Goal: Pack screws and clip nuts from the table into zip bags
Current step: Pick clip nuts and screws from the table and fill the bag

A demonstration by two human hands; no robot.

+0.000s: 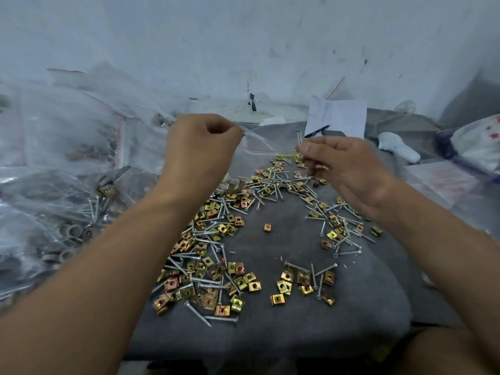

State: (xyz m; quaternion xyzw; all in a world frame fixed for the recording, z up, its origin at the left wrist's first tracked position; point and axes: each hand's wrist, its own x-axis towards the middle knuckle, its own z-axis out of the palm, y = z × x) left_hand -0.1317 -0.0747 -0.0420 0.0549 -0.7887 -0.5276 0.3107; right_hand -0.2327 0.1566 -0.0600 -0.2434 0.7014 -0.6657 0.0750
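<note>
My left hand (198, 147) pinching an empty zip bag (257, 143) by its mouth; my right hand (343, 169) pinching upright screws (299, 139), above loose clip nuts (216, 266) on the grey table (270, 334)

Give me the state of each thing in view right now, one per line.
Left hand: pinching the zip bag's mouth.
Zip bag: held up, mouth open.
Right hand: holding screws upright.
Screws and clip nuts: loose on the grey cloth.
Filled bags: piled at left.
</note>
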